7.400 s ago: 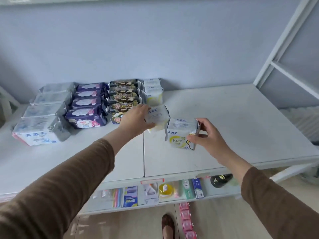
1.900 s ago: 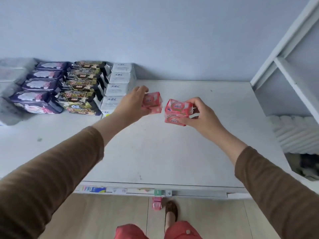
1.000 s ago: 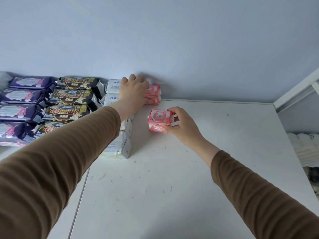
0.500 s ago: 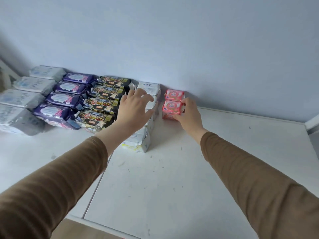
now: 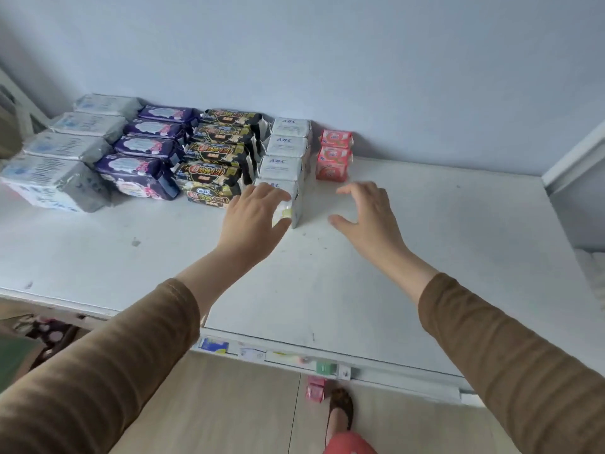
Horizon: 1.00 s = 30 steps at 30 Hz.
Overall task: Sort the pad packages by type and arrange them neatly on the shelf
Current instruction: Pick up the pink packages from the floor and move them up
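Observation:
Pad packages stand in rows on the white shelf [image 5: 393, 273], running from the back wall toward me. From left to right: grey-white packs [image 5: 59, 152], purple packs [image 5: 144, 149], black-gold packs [image 5: 216, 152], white ABC packs [image 5: 284, 152]. Two pink packs [image 5: 334, 155] stand one behind the other at the right end. My left hand [image 5: 255, 221] hovers with relaxed fingers over the front ABC pack [image 5: 291, 204]. My right hand [image 5: 366, 217] is spread, empty, in front of the pink packs and apart from them.
Another pink pack [image 5: 316, 388] lies on the wooden floor below the shelf edge, next to a foot [image 5: 340, 411]. Price labels line the shelf's front rail [image 5: 294, 357]. A white upright of the rack [image 5: 576, 155] stands at the right.
Both pink packs were set down beside the ABC row and let go. My hands have pulled back toward me, now empty, and my view has backed away.

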### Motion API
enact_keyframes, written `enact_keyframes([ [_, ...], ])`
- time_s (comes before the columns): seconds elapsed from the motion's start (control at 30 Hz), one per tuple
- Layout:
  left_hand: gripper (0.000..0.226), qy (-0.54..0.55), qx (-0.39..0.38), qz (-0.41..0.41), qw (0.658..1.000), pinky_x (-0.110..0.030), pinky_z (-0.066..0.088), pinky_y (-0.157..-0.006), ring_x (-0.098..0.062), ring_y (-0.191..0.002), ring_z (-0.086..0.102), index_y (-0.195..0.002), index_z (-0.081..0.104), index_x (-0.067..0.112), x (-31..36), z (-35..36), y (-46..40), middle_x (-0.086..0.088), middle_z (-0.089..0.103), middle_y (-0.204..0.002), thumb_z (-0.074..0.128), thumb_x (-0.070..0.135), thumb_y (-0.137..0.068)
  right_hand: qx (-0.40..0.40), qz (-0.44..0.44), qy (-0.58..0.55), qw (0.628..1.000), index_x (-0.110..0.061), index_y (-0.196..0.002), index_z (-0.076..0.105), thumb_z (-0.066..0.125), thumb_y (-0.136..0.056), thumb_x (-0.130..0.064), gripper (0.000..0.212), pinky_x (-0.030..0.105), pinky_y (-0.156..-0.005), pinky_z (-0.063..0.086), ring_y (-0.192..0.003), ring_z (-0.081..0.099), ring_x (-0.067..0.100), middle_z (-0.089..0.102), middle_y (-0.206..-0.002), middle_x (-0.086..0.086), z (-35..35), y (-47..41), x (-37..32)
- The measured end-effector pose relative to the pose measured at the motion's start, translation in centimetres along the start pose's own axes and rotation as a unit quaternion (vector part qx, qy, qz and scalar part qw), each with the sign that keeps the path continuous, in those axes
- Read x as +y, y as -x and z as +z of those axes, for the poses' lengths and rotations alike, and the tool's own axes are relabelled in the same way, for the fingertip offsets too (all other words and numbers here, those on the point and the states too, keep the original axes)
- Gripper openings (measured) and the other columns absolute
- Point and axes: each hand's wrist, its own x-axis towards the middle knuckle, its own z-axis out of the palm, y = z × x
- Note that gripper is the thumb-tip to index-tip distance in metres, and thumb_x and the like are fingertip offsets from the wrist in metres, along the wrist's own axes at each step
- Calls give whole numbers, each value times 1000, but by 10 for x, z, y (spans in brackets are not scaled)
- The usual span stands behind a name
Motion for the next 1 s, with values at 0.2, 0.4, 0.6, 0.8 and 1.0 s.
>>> enact_keyframes([
  [0.2,33,40,15,59,997,-38,42,-85,-25,-105,51,-120,60,24,-17,-6,115,4,58,-117,64,30,-88,69,-9,-27,997,-17,-116,62,69,-87,-22,30,27,-95,38,-114,47,18,57,-120,-4,15,128,-62],
  [0.4,28,104,13,88,991,-34,40,-79,-22,-97,50,-116,61,21,-31,18,247,3,56,-106,61,25,-89,98,-16,-24,995,-15,-106,66,65,-91,-21,15,30,-82,44,-101,52,18,61,-106,-4,63,256,-90],
  [0.6,30,116,-98,62,986,-41,45,-81,-27,-99,54,-115,60,19,-35,96,355,2,57,-106,64,23,-86,12,57,-24,998,-14,-103,66,68,-89,-15,15,31,-83,46,-97,55,19,61,-104,-3,119,359,-36],
  [0.8,33,108,-233,-8,966,-36,44,-88,-22,-106,53,-119,60,23,-31,215,442,4,59,-112,65,24,-86,-107,177,-15,978,-19,-105,64,66,-88,-15,17,40,-82,50,-97,57,22,60,-107,-3,203,440,59],
  [1.0,41,95,-322,-64,940,-36,44,-94,-20,-121,47,-131,52,26,-45,367,487,3,53,-128,59,27,-91,-194,228,19,954,-15,-119,58,65,-87,-15,33,38,-85,49,-105,58,27,57,-118,5,321,487,168],
])
